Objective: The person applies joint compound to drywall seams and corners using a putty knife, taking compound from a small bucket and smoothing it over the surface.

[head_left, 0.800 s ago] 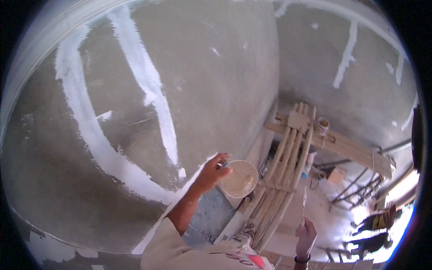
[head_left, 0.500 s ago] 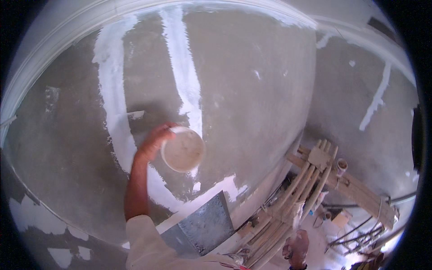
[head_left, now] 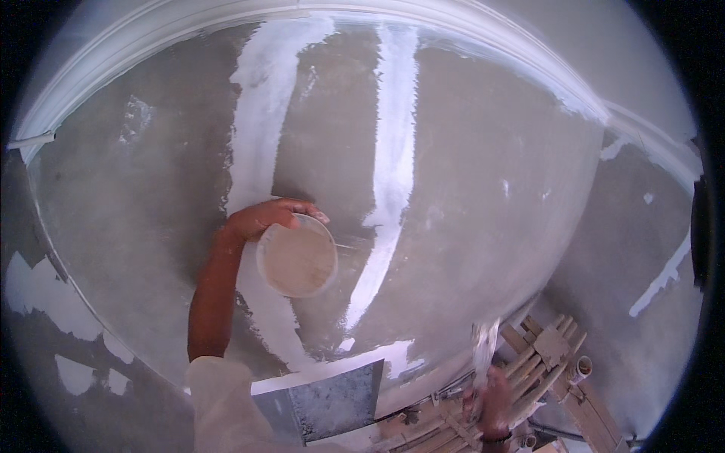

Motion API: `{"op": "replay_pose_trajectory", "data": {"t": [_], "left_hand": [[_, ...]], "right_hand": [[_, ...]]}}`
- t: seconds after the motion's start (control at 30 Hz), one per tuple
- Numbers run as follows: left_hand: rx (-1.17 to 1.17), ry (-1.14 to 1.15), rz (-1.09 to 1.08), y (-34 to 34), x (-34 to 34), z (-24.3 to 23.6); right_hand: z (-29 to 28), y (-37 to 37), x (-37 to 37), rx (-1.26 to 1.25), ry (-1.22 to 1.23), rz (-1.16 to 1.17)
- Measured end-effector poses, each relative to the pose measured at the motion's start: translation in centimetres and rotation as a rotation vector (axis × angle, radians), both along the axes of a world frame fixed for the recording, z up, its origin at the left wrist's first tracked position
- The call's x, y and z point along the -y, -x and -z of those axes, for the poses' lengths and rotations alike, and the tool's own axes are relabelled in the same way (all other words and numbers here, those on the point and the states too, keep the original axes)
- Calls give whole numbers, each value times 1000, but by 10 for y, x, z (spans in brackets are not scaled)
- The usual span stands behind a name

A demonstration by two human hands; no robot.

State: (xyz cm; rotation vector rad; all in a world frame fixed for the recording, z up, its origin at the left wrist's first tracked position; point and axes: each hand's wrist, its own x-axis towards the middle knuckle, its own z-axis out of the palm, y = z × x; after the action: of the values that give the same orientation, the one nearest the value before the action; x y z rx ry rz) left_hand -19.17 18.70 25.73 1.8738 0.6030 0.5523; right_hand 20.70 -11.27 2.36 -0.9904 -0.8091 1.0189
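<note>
My left hand (head_left: pixel 270 217) grips the rim of a round, pale plastic tub (head_left: pixel 298 260), fingers over its upper edge. The inside of the tub looks beige. Behind it stands a grey plastered wall (head_left: pixel 483 151) with two white painted strips running down from the cornice. Lower right, my right hand (head_left: pixel 491 400) is closed around a paintbrush (head_left: pixel 484 347), smeared by motion, its pale bristle end pointing up. The brush is apart from the tub.
A white cornice (head_left: pixel 453 19) curves along the top. Below the tub is a dark grey recessed panel (head_left: pixel 336 400). At lower right, wooden poles and planks (head_left: pixel 555 347) form a scaffold, with a small cup (head_left: pixel 581 368) on a plank.
The view has shifted, so the wall strips now appear further right. My right hand has risen with the paintbrush. The tub stays in my left hand, now in front of the left strip.
</note>
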Motion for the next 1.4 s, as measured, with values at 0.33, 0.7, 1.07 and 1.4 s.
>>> {"op": "replay_pose_trajectory", "data": {"t": [0.33, 0.7, 1.07, 1.4], "left_hand": [[92, 130, -80, 4, 5, 6], [203, 184, -124, -3, 6, 5], [130, 135, -61, 4, 1, 6], [89, 79, -4, 8, -14, 14]], "right_hand": [[-201, 52, -168, 151, -521, -369], [-266, 82, -242, 110, -902, -590], [-344, 115, -303, 812, -1241, 613], [-362, 188, -330, 794, -1239, 718]]}}
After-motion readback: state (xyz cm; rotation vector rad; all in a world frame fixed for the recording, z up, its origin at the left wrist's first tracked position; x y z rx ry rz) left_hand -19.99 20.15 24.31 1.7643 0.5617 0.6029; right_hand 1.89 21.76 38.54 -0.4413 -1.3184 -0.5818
